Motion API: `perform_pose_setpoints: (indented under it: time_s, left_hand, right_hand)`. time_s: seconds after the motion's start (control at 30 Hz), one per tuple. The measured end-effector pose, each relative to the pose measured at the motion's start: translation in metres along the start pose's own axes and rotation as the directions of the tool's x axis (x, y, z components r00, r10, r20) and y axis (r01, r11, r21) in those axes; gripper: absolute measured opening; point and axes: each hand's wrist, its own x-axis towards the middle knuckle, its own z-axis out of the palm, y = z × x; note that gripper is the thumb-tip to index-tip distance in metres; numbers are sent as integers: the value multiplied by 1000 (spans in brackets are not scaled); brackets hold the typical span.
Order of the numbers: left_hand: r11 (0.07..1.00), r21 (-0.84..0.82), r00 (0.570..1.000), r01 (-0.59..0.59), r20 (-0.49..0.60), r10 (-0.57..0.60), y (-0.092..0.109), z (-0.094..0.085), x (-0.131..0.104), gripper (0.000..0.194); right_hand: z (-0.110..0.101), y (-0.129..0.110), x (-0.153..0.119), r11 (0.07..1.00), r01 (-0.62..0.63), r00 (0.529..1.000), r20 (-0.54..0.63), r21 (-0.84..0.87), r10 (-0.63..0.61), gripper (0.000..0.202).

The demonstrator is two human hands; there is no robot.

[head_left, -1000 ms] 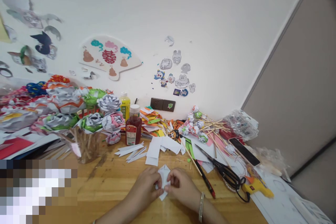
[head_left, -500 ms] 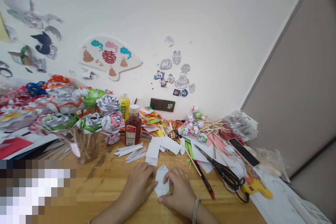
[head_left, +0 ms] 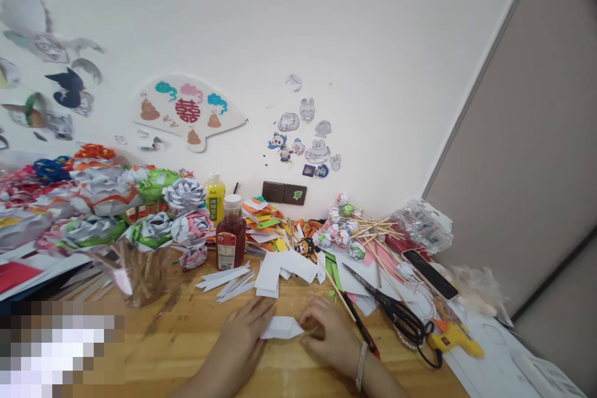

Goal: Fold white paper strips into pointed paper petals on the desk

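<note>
A small white folded paper (head_left: 280,327) lies sideways between my two hands, its pointed end to the right. My left hand (head_left: 242,339) has its fingers stretched forward along the tabletop and holds the paper's left end at the thumb side. Curved around the pointed tip is my right hand (head_left: 333,336), thumb and forefinger apart with a gap between them. Just beyond the hands lie white paper sheets (head_left: 268,280) and a bunch of narrow folded white strips (head_left: 228,280).
Right of my hands lie black scissors (head_left: 396,311), a red-and-black pen (head_left: 359,323), a yellow glue gun (head_left: 459,341) and a phone (head_left: 430,273). A red-brown bottle (head_left: 231,236) stands behind the strips. Paper flowers (head_left: 152,230) fill a clear container (head_left: 158,283) at the left.
The paper has turned from upright, point away from me, to sideways, point right, and looks narrower. My right hand's fingers have come off its face and moved slightly right.
</note>
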Motion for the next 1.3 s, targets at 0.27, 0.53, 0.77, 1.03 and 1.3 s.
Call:
perform_pose_setpoints:
  time_s: [0.27,0.53,0.77,1.03,1.3]
  left_hand:
    - [992,114,994,-58,-88,69,-5,13,-3,55]
    - [996,39,995,-78,-66,80,9,-5,1,16]
    - [989,121,996,-86,28,83,8,-8,4,18]
    - [981,178,997,-80,24,77,11,-11,5,19]
    - [989,137,996,-63,64,55,12,-13,8,17]
  right_hand:
    - [13,-9,-2,910,222,966,-45,-351,-253,13]
    - [6,-2,0,876,165,982,-10,-452,-190,4]
    - [5,-9,-1,880,161,984,8,-446,-176,10]
    - [11,1,1,800,209,977,83,-563,-197,9]
    - [9,-4,-3,914,84,996,70,-396,-61,6]
